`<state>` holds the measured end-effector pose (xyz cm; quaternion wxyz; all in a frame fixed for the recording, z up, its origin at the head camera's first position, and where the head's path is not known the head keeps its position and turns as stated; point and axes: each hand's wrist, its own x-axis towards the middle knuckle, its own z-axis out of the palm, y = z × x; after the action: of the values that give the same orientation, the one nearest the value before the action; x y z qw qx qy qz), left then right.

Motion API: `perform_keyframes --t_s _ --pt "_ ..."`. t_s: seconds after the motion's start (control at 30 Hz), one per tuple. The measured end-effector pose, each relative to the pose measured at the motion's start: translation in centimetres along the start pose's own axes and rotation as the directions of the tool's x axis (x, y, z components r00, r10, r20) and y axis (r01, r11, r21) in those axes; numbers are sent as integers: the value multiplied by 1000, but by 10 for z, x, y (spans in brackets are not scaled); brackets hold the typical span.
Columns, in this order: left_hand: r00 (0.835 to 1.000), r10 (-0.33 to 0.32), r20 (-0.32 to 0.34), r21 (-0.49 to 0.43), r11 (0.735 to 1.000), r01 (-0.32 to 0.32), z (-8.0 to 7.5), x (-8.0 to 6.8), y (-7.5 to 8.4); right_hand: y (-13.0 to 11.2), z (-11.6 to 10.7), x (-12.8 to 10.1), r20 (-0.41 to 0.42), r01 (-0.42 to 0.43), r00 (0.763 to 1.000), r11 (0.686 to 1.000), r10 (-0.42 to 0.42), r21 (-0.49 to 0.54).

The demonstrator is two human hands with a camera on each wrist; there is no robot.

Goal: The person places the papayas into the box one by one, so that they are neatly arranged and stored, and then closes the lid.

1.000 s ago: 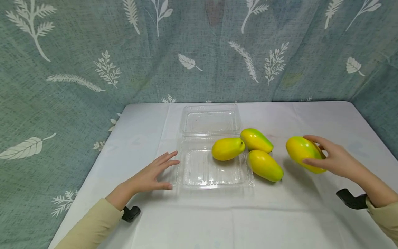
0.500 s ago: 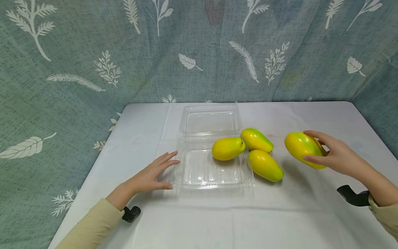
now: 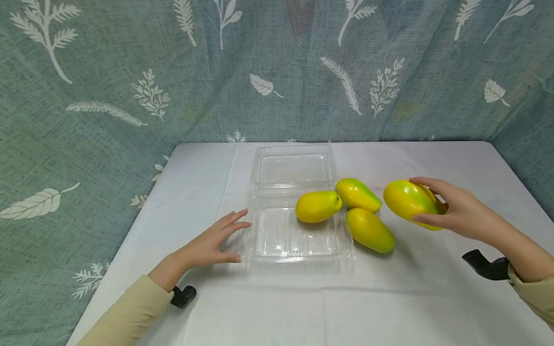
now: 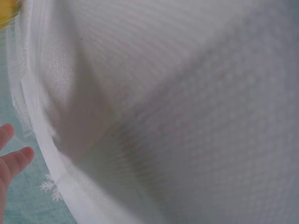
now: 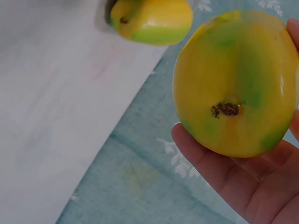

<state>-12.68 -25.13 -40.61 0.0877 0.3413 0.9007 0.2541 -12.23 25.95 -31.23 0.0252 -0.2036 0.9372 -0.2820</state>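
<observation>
1. Yellow-green fruit (image 3: 409, 199) has shifted left above the white cloth (image 3: 259, 312), pinched by the right hand (image 3: 465, 211).
2. Left hand (image 3: 209, 246) spreads beside the clear container (image 3: 270, 235).
3. Firm, even pressure probably suits its smooth skin.

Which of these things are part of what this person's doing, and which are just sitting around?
Probably part of the job:
held fruit, in the right hand
open clear container
fruit inside it
two fruits by its right edge
left hand, beside it

Probably just surroundings:
white tablecloth
leaf-print backdrop
black wrist pieces
</observation>
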Motion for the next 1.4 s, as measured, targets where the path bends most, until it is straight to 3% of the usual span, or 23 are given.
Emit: perform_keyframes --t_s 0.53,0.8,1.4 --pt "1000 -5 7 4 1000 5 -1 1 1 -31 2 11 93 41 995 999 -39 -13" --pt "1000 -9 5 -1 1000 9 -1 1 0 -42 8 16 119 107 987 994 -106 0" --pt "1000 -1 0 0 1000 1 1 0 -1 -66 40 31 231 216 952 975 -200 -44"
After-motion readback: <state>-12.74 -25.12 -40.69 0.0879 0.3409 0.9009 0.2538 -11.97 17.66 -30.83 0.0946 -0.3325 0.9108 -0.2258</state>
